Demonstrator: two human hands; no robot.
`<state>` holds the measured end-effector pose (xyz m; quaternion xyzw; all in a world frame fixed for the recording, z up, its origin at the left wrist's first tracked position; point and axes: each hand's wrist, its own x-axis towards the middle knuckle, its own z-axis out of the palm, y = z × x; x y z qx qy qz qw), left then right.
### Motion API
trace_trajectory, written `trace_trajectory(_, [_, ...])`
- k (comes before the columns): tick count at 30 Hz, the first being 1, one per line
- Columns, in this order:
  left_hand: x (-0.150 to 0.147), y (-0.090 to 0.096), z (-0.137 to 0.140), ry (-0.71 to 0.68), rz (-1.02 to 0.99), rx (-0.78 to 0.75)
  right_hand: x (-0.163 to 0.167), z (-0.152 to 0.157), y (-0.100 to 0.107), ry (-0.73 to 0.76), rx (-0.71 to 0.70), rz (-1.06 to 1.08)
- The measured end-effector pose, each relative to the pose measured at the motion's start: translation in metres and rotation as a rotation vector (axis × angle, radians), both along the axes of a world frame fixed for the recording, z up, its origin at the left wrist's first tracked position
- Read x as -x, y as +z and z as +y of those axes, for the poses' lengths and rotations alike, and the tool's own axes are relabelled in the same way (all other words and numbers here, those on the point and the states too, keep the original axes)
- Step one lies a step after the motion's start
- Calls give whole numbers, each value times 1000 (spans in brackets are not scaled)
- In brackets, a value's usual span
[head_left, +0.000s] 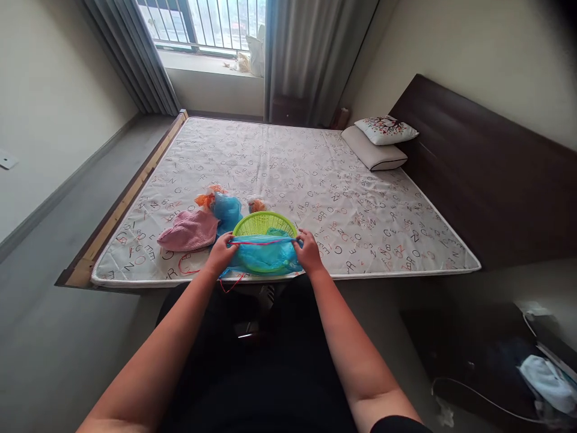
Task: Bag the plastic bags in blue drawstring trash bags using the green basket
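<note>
My left hand (220,254) and my right hand (309,251) pinch the two ends of the top edge of a thin blue plastic bag (264,255). A pink-red drawstring runs along that stretched edge. Behind and under the bag sits a lime-green plastic basket (259,222) with openwork walls, near the front edge of the mattress. The bag covers the basket's near part. To the left lie a pink cloth (189,231), a blue plastic bundle (228,210) and an orange bag (210,197). Red string dangles beside my left hand.
A small clear bag with orange contents (256,205) lies beyond the basket. The letter-printed mattress (279,156) fills the bed frame. Two pillows (381,147) rest by the dark headboard (473,162). A dark nightstand (469,349) with a white cloth (547,379) stands at the lower right.
</note>
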<state>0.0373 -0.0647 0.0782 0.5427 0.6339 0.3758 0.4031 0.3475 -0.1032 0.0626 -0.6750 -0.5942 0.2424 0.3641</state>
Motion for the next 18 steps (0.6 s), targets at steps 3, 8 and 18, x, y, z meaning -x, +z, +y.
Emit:
trace_trajectory(3, [-13,3,23,51,71,49,6,30,0,-117,11,-25])
trace_trajectory(8, [-32,5,57,141,246,71,13,84,3,-177,115,-94])
trace_trajectory(18, [-44,-19,83,155,429,196,34,95,-12,-164,197,-250])
